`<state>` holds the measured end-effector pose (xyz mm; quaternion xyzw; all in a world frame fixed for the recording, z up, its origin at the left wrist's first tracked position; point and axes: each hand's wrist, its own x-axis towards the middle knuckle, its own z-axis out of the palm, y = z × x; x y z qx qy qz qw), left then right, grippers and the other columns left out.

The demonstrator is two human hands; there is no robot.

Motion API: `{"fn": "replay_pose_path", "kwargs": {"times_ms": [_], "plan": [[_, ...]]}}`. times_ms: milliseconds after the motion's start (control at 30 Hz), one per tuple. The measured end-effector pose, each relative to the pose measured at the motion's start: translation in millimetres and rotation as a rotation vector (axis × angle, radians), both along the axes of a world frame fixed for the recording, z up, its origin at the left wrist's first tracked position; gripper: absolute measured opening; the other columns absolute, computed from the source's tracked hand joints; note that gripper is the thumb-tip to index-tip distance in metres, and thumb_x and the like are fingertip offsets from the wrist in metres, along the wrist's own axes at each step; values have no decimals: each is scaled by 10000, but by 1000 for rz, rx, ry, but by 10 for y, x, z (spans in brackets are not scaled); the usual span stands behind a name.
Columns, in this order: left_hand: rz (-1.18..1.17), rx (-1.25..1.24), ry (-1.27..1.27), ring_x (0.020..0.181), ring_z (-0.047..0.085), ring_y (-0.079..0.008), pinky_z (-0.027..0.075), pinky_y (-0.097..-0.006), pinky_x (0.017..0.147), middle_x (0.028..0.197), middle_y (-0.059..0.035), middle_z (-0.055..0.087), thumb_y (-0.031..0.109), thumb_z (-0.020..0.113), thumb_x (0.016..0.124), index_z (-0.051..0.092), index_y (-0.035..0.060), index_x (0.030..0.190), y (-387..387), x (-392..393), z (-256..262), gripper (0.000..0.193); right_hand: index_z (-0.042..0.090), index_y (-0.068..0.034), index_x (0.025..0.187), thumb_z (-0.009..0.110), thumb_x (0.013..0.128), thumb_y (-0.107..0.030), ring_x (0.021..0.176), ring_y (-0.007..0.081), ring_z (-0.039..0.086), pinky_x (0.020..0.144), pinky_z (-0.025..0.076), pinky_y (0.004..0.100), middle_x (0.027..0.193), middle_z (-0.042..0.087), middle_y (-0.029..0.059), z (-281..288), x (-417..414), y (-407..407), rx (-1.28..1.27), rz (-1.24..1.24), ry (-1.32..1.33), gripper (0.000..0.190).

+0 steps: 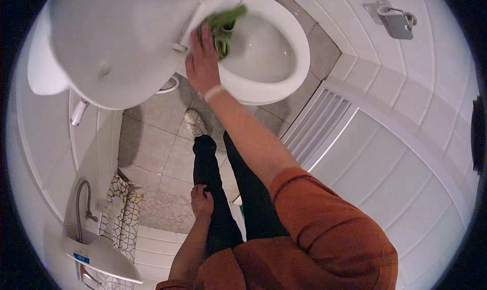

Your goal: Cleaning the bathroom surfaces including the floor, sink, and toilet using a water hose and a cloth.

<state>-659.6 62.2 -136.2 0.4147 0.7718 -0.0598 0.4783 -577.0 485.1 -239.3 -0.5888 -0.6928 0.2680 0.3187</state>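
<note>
My right hand [204,63] presses a crumpled green cloth [222,31] against the rear part of the white toilet rim [298,58]. Part of the cloth hangs over the inside of the toilet bowl [266,48]. Behind the hand, the white toilet lid [125,39] stands raised on its hinges. My left hand [202,204] holds nothing and rests on my left leg around the knee, its fingers loosely bent and slightly apart.
A metal toilet paper holder [395,22] is fixed to the tiled wall at upper right. A white louvred panel [319,119] stands at the right. On the left are a white washbasin [102,255], a flexible hose [81,206] and a patterned curtain [129,221]. Grey tiles [152,138] cover the floor.
</note>
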Motion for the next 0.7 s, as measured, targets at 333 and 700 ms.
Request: {"fn": "replay_pose_path", "kwargs": {"times_ms": [333, 700], "plan": [[-26, -4, -25, 1110, 516, -350, 434, -425, 977, 1140, -180, 563, 92, 515, 814, 593, 24, 1061, 231, 107, 1, 268, 335, -98, 1450, 555, 878, -230, 1386, 384, 268, 1120, 240, 485, 1526, 262, 139, 75, 2657, -509, -246, 131, -629, 627], [29, -52, -9, 1115, 516, -333, 434, -416, 979, 1164, -158, 560, 114, 515, 816, 600, 49, 1047, -64, 132, -37, 255, 628, -60, 997, 544, 887, -309, 918, 397, 636, 826, 493, 457, 920, 671, 231, -431, 2782, 1548, -212, -427, -552, 285]]}}
